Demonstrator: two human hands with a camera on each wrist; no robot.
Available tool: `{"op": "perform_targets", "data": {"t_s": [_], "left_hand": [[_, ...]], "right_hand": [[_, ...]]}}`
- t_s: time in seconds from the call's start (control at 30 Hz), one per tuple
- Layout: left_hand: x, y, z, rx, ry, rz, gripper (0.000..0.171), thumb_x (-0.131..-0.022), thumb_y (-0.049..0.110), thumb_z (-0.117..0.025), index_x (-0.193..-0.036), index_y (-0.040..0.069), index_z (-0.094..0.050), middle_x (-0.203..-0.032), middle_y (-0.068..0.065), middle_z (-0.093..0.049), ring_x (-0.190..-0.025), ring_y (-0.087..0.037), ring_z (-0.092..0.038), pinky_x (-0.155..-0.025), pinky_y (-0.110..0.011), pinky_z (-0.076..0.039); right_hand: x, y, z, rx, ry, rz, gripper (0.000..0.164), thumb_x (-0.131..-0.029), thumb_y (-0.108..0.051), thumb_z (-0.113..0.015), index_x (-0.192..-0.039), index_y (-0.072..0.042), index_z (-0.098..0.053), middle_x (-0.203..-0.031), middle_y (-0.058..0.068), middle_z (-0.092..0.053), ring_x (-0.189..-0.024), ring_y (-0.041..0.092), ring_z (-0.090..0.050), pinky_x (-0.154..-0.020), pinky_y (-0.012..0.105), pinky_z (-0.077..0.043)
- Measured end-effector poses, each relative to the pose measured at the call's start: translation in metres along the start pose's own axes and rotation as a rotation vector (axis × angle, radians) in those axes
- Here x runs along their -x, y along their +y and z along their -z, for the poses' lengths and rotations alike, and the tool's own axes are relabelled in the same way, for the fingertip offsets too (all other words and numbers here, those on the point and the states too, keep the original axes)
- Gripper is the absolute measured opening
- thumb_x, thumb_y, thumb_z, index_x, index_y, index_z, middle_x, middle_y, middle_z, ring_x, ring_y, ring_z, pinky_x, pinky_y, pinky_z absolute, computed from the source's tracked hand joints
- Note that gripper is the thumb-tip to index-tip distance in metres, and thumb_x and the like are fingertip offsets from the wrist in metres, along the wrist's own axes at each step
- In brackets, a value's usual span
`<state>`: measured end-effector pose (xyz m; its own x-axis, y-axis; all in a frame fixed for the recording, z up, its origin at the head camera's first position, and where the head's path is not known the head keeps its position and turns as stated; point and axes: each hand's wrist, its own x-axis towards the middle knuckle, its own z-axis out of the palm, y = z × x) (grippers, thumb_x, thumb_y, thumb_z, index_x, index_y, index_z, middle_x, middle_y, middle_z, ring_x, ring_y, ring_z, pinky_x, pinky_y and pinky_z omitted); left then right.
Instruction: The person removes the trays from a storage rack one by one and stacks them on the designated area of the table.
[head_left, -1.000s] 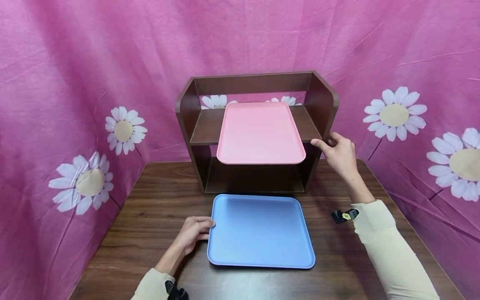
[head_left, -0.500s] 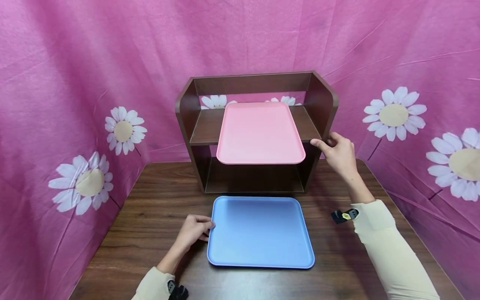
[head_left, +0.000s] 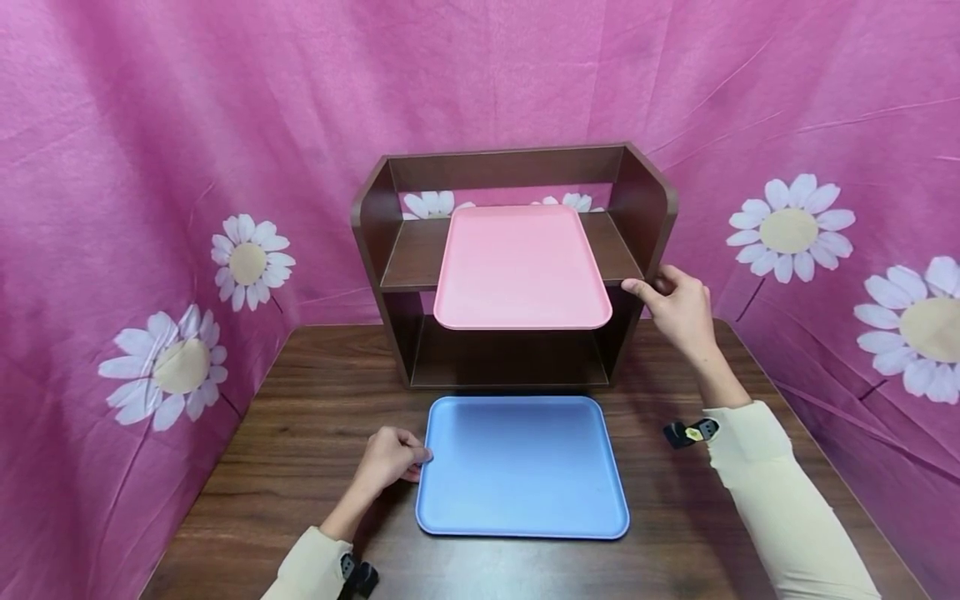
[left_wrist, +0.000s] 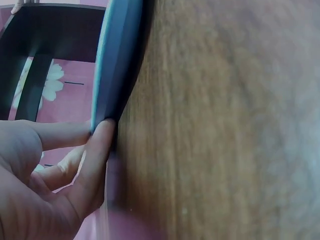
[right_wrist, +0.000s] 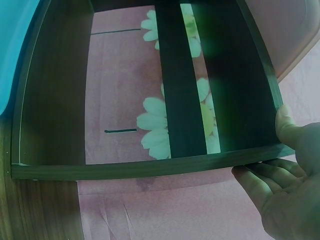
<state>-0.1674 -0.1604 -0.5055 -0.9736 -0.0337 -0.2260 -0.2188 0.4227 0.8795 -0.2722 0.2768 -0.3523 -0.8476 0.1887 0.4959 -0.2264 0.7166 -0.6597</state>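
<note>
A blue tray [head_left: 521, 467] lies on the wooden table in front of a dark brown two-level shelf [head_left: 660, 196]. My left hand [head_left: 390, 458] pinches the tray's left edge. In the left wrist view, the thumb and a finger of that hand [left_wrist: 60, 175] meet at the rim of the blue tray [left_wrist: 117, 55], close to the tabletop. A pink tray [head_left: 522, 271] rests on the shelf's upper board, its front end jutting out past the board. My right hand [head_left: 678, 312] grips the shelf's right side panel, thumb at the front; the right wrist view shows fingers [right_wrist: 267, 182] on the outer face.
The brown wooden table [head_left: 285, 442] carries everything. A pink curtain [head_left: 495, 75] with white daisies hangs behind and at both sides. The shelf's lower compartment [head_left: 510, 358] lies under the pink tray's overhang. Each wrist wears a small black device [head_left: 690, 432].
The blue tray's far edge has shifted slightly down the head view, away from the shelf. My left fingers have curled in more at its edge. The right hand, shelf and pink tray stay put.
</note>
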Motion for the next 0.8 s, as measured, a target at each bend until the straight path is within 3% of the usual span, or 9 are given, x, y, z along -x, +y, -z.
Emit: {"op": "perform_targets", "data": {"t_s": [0.23, 0.8], "left_hand": [[0.0007, -0.0008, 0.0008, 0.001, -0.018, 0.016, 0.008, -0.087, -0.001, -0.079, -0.081, -0.005, -0.075, -0.070, -0.010, -0.070, -0.058, -0.013, -0.068, -0.056, -0.031, -0.065], [0.0019, -0.0003, 0.0055, -0.005, -0.031, 0.018, 0.008, -0.090, 0.002, -0.076, -0.084, -0.004, -0.074, -0.072, -0.011, -0.071, -0.058, -0.015, -0.069, -0.056, -0.032, -0.065]], "right_hand": [[0.0003, 0.0007, -0.0003, -0.009, -0.002, -0.007, 0.040, -0.092, -0.043, -0.084, -0.088, -0.008, -0.066, -0.053, -0.015, -0.042, -0.054, 0.001, -0.036, -0.048, 0.024, -0.029], [-0.0003, 0.0004, -0.0014, 0.003, 0.001, -0.014, 0.046, -0.092, -0.045, -0.084, -0.080, -0.009, -0.056, -0.054, -0.012, -0.040, -0.052, 0.002, -0.034, -0.048, 0.025, -0.027]]}}
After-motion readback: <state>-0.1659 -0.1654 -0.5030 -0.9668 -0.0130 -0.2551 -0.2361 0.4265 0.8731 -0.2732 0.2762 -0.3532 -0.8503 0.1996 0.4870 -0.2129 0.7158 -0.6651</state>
